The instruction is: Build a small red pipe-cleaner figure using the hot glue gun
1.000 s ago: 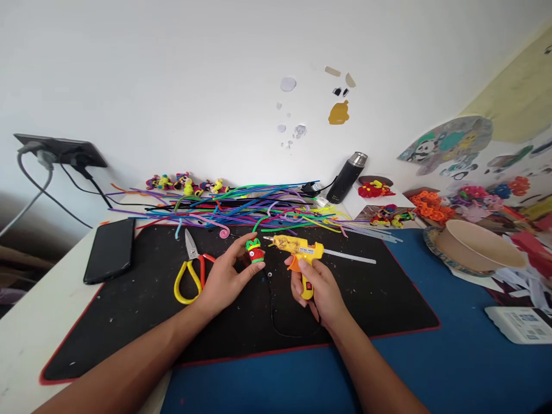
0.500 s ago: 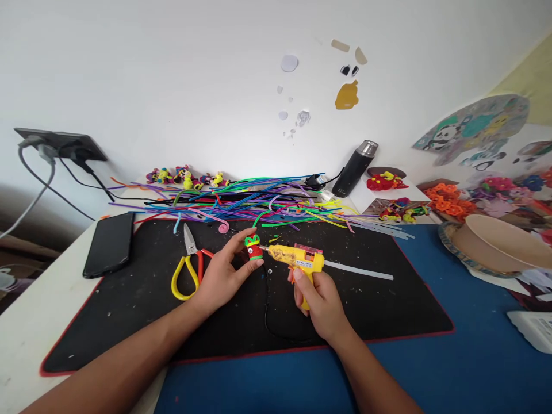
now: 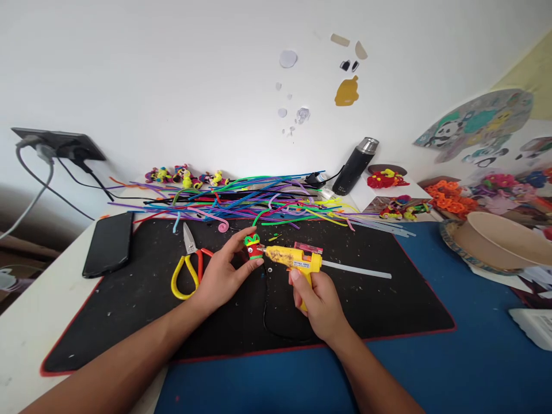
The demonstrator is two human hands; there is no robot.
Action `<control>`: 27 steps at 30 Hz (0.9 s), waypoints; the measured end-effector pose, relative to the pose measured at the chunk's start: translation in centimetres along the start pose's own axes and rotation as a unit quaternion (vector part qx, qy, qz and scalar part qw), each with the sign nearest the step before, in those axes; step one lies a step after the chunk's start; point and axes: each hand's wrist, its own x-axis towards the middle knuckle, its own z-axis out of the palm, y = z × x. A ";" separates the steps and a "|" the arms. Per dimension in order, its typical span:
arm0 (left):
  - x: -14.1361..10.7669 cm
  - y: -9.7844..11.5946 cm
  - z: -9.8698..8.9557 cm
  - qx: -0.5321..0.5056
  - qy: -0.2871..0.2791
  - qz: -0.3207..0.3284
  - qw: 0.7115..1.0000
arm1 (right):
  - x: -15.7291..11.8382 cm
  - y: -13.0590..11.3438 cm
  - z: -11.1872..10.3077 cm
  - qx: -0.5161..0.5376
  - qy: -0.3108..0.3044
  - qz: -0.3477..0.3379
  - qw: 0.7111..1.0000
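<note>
Between the thumb and fingers of my left hand is a small pipe-cleaner figure, red with a yellow band, green loops on top and a googly eye. My right hand is wrapped round the handle of a yellow hot glue gun. Its nozzle points left and meets, or nearly meets, the red side of the figure. From the gun's back sticks a long translucent glue stick. A loose googly eye lies on the black mat just below the nozzle.
Left of my left hand lie scissors with yellow and red handles, and a black phone. Many coloured pipe cleaners spread along the wall. A black thermos stands behind, a beige bowl at right. The gun's cord curves across the mat.
The glue gun has shifted slightly left, bringing its nozzle closer to the figure's red side. My left hand and the figure stay nearly still.
</note>
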 end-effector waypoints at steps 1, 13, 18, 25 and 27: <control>0.0 0.0 0.0 -0.001 0.000 0.000 1.000 | 0.0 -0.1 0.0 -0.003 0.001 -0.002 1.000; 0.0 0.2 0.0 -0.006 0.000 0.000 1.000 | -0.1 -0.2 0.1 -0.010 0.020 -0.004 1.000; 0.0 0.1 0.0 -0.001 0.001 0.002 1.000 | -0.1 0.0 0.0 -0.027 0.021 -0.018 0.999; -0.1 -0.2 0.0 0.001 -0.007 -0.001 1.000 | -0.1 0.3 0.0 -0.041 0.022 -0.022 0.999; -0.1 -0.1 0.0 0.001 -0.005 0.000 1.000 | -0.1 0.2 0.0 -0.040 0.024 -0.022 0.999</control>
